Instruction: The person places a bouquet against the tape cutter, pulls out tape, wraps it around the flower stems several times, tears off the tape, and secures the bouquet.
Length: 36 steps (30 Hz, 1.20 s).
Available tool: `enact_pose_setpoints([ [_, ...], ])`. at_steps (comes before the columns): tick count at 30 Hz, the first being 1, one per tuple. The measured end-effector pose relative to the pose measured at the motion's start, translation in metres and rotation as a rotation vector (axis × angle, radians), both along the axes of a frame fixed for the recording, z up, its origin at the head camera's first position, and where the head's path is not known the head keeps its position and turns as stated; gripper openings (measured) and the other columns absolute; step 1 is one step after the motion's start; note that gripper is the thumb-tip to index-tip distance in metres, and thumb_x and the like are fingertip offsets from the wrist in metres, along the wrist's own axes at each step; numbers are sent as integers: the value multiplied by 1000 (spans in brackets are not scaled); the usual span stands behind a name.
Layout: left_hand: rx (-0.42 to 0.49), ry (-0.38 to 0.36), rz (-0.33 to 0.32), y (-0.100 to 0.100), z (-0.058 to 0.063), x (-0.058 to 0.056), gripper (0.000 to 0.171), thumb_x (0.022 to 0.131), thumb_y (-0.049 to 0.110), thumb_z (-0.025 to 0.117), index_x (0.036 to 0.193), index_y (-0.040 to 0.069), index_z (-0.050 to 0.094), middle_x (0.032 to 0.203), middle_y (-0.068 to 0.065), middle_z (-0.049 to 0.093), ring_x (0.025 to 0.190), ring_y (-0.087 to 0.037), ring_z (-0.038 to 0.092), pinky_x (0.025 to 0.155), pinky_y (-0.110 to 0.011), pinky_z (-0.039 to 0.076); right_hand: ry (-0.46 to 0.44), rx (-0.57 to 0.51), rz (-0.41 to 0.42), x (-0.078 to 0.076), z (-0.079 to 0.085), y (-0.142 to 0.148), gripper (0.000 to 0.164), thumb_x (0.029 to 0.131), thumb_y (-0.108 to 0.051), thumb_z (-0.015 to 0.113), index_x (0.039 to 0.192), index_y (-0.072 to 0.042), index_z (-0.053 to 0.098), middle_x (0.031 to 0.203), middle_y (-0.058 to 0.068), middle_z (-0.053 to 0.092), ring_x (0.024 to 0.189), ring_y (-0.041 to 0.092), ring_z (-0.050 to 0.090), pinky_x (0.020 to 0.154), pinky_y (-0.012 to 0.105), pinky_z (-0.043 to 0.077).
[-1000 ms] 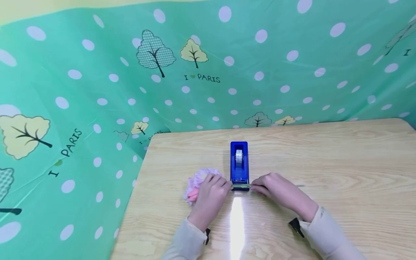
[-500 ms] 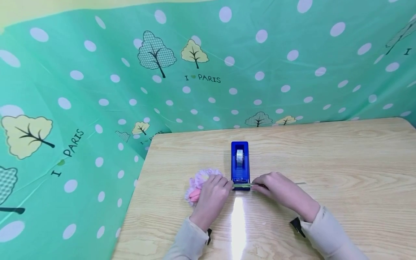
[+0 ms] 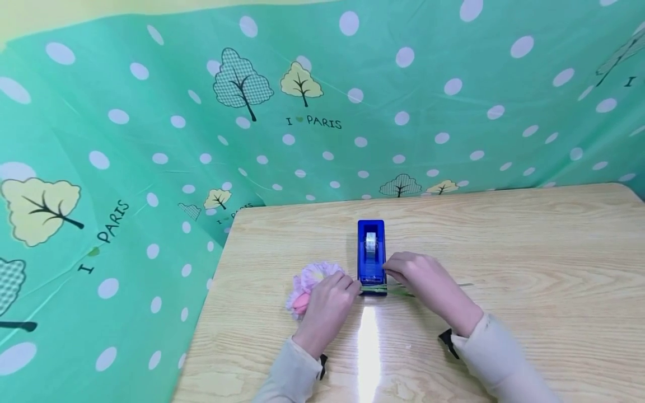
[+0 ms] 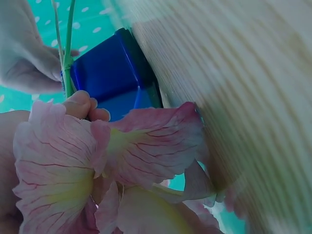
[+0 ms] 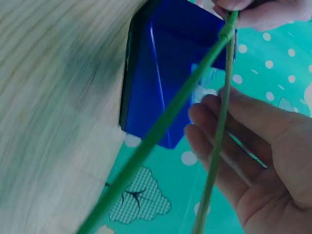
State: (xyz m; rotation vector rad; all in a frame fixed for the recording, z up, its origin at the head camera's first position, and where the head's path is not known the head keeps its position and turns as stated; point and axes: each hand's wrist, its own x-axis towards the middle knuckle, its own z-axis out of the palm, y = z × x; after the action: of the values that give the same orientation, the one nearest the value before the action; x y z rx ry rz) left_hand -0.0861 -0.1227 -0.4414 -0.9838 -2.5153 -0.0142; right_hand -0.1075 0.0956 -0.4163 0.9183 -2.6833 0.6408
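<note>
Wood-grain surface (image 3: 534,268), lower centre and right of frame, carries a blue plastic tape dispenser (image 3: 371,267); at its near end the left grip (image 3: 328,307) pinches green flower stems (image 5: 165,116), apparently steadying them; the right grip's (image 3: 428,286) hold is unclear.

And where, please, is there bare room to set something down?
Free: the table right of the right hand and stems, and the patch between flowers, tape dispenser and far edge. Crowded: the dispenser's near end, beside the left hand.
</note>
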Motion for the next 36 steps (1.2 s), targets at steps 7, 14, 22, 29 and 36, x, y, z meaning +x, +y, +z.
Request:
enact_pose_setpoints([
  [7,0,-7,-14,0,-1,0,19,76,4,71,93,13,70,87,3,67,81,-10,56,72,-19,47,74,-17,53,-3,-4,-10,30,73,3,73,100,-9,70,101,1,68,96,17,62,82,29,52],
  [14,19,-28,-20,0,-2,0,18,76,4,69,92,14,70,87,3,68,81,-10,57,75,-20,48,70,35,104,-9,-12,-13,35,77,5,68,107,-13,68,112,0,64,107,17,58,92,30,46],
  [22,6,-47,-14,0,0,-1,19,78,4,68,92,16,70,87,5,67,81,-9,56,74,-19,47,113,18,149,-14,-17,-13,32,78,3,69,105,-12,70,113,0,64,107,17,58,91,32,47],
  [29,-22,-33,-3,-1,0,-1,20,77,5,68,92,19,71,88,7,68,82,-9,57,73,-19,47,93,8,141,-15,-17,-14,28,79,0,68,103,-14,70,112,0,65,104,17,60,89,32,48],
  [36,-9,-47,-11,-2,1,-1,21,77,7,69,94,19,71,90,7,68,84,-9,58,75,-19,47,57,-58,85,-14,-20,-17,25,81,-3,68,104,-13,70,108,0,66,100,18,62,87,34,50],
])
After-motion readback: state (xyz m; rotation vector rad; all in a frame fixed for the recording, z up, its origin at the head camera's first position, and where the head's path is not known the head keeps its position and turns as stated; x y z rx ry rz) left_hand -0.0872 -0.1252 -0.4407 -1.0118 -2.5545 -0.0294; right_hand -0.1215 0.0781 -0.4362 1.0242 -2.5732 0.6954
